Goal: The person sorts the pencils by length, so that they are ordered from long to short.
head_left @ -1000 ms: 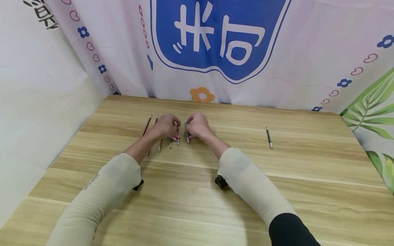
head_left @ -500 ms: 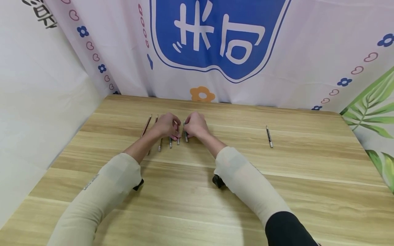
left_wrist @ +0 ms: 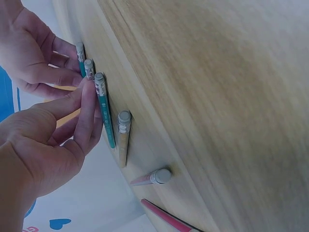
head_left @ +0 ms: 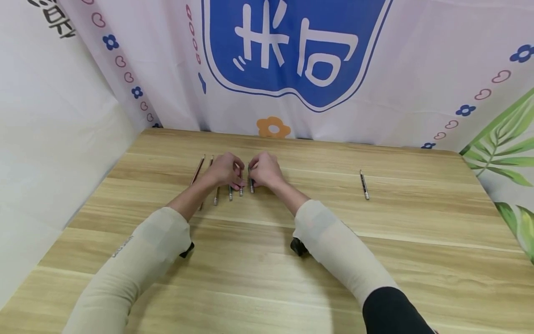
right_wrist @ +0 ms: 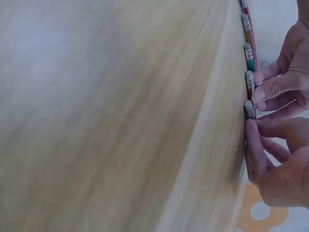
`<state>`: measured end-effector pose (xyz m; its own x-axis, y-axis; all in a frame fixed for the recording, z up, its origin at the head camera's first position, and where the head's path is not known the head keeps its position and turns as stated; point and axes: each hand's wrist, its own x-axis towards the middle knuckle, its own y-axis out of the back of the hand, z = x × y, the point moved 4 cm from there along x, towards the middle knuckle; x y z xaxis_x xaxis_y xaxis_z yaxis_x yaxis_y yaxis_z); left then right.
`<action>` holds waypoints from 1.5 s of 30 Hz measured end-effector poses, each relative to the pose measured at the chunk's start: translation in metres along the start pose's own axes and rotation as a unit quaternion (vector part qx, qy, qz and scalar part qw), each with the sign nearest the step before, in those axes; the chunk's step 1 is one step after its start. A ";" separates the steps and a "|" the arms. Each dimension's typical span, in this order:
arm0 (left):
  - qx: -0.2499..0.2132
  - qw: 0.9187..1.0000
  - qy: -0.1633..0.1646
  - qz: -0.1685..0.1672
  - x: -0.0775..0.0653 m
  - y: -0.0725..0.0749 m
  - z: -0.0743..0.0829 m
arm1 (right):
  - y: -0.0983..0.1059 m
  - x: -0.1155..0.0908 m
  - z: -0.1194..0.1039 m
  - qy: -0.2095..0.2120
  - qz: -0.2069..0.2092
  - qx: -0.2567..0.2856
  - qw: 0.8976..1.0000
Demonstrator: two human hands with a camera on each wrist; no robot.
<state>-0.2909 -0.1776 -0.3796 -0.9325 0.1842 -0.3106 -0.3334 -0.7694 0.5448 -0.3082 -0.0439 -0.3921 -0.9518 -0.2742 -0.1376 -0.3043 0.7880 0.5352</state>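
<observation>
My left hand (head_left: pixel 227 170) holds a red pencil (head_left: pixel 241 191) by its sides with thumb and fingers, its eraser end towards me. Close on the right, my right hand (head_left: pixel 265 170) pinches a teal pencil (head_left: pixel 252 188), which lies nearly parallel to the red one. In the left wrist view, another teal pencil (left_wrist: pixel 105 113) lies beside my left fingers, followed by a tan pencil (left_wrist: pixel 123 140) and a pinkish pencil (left_wrist: pixel 149 179). A red-brown pencil (head_left: pixel 198 169) lies slanted at the left end of the row. My left hand and forearm partly cover several of these pencils.
A lone dark-patterned pencil (head_left: pixel 365 185) lies far to the right on the wooden table (head_left: pixel 250 278). A printed cloth (head_left: pixel 167 55) hangs along the back edge of the table, and a white wall surface (head_left: pixel 50 139) stands at the left.
My right hand has shifted slightly left with the teal pencil, bringing it nearer the red one. The left hand stays in place.
</observation>
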 end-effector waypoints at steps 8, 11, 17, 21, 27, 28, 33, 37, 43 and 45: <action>0.001 1.000 -0.004 0.002 -0.001 0.001 0.000 | 0.001 -0.004 0.001 0.019 -0.015 0.022 0.999; 0.001 1.000 -0.004 0.000 -0.001 0.001 0.000 | 0.001 -0.005 0.001 0.020 -0.017 0.025 0.999; -0.009 1.000 0.000 0.002 -0.002 0.000 0.000 | 0.001 -0.006 0.001 0.023 -0.021 0.043 0.999; -0.009 1.000 0.002 -0.001 -0.003 0.000 0.001 | 0.002 -0.007 0.003 0.025 -0.028 0.059 0.998; -0.010 1.000 0.002 -0.007 -0.002 0.000 0.001 | 0.003 -0.009 0.006 0.024 -0.046 0.083 0.995; -0.012 1.000 0.002 -0.007 -0.002 0.000 0.000 | 0.003 -0.009 0.007 0.023 -0.049 0.084 0.995; -0.023 1.000 0.001 -0.009 -0.002 0.000 -0.001 | 0.005 -0.014 0.007 0.019 -0.060 0.083 0.995; -0.025 1.000 -0.002 -0.008 -0.003 0.000 -0.001 | 0.007 -0.019 0.009 0.012 -0.070 0.099 0.992; -0.019 1.000 -0.005 -0.011 -0.003 0.001 0.001 | 0.012 -0.022 0.014 -0.001 -0.083 0.121 0.989; -0.015 1.000 -0.005 -0.012 -0.003 0.002 0.002 | 0.015 -0.023 0.015 -0.006 -0.086 0.127 0.988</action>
<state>-0.2888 -0.1783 -0.3760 -0.9260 0.2087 -0.3148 -0.3510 -0.7830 0.5135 -0.2914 -0.0175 -0.3936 -0.8848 -0.4114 -0.2187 -0.4605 0.8437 0.2758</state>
